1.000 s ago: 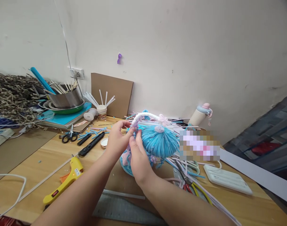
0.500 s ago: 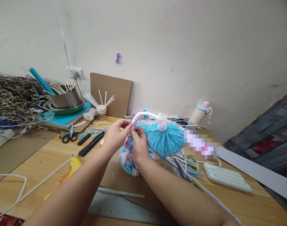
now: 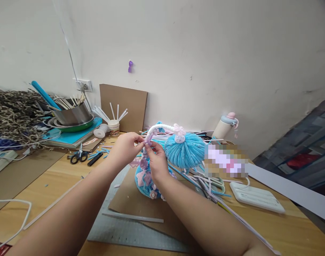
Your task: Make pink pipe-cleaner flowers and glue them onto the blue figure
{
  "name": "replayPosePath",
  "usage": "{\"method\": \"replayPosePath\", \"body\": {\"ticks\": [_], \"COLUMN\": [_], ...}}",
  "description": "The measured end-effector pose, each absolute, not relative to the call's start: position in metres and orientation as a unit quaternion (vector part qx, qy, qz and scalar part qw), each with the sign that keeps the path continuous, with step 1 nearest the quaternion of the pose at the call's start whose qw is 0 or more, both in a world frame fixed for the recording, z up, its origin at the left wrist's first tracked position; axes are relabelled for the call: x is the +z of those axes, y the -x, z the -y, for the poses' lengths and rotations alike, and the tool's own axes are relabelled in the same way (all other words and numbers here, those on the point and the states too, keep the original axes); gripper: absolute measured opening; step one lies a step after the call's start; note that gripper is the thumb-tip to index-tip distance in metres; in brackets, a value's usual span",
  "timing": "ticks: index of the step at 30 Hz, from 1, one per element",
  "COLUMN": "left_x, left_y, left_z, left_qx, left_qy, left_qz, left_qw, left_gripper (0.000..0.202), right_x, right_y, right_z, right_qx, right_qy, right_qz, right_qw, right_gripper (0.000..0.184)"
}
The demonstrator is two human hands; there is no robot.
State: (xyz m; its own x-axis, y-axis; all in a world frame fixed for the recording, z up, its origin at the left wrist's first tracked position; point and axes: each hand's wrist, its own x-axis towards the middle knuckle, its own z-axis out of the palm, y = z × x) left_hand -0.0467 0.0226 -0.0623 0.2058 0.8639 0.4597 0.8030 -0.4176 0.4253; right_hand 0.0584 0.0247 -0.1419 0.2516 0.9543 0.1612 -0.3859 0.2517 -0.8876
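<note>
A lamp-shaped craft of fuzzy pipe cleaners stands upright in front of me, with a blue shade [image 3: 185,151], a white curved stem [image 3: 162,127] and a blue round base [image 3: 140,186]. Pink and lilac flowers decorate the base and stem. My left hand [image 3: 127,147] pinches at a lilac flower trim [image 3: 148,141] on the stem, thumb against fingers. From the other side my right hand [image 3: 157,161] pinches the same spot, its fingertips almost meeting the left ones. What lies exactly between the fingertips is mostly hidden. A pink piece [image 3: 135,162] sticks out left of the stem.
Under the craft lie cardboard [image 3: 125,202] and a grey cutting mat [image 3: 111,227] with a white strip [image 3: 132,216]. Scissors [image 3: 79,156] are at left; pipe cleaners [image 3: 218,186], a white power bank [image 3: 257,196] and a bottle [image 3: 224,126] at right.
The view has shifted slightly, and my left forearm now covers the yellow glue gun and the black cutter. The lamp's shade sits a little further left. Both hands stay pinched at the stem.
</note>
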Motion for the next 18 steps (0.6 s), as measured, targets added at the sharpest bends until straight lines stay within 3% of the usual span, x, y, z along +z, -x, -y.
{"method": "replayPosePath", "body": {"ticks": [12, 18], "left_x": [-0.083, -0.092], "left_y": [0.041, 0.045], "left_z": [-0.023, -0.02], "left_qx": [0.387, 0.423], "left_qy": [-0.789, -0.748], "left_qz": [-0.467, -0.511], "left_qw": [-0.099, 0.018], "left_gripper": [0.017, 0.02], "right_x": [-0.142, -0.149], "right_y": [-0.058, -0.056], "right_z": [-0.029, -0.032], "right_qx": [0.422, 0.469], "right_qy": [0.408, 0.37], "right_qz": [0.371, 0.353], "right_qw": [0.72, 0.72], "right_gripper": [0.021, 0.024]}}
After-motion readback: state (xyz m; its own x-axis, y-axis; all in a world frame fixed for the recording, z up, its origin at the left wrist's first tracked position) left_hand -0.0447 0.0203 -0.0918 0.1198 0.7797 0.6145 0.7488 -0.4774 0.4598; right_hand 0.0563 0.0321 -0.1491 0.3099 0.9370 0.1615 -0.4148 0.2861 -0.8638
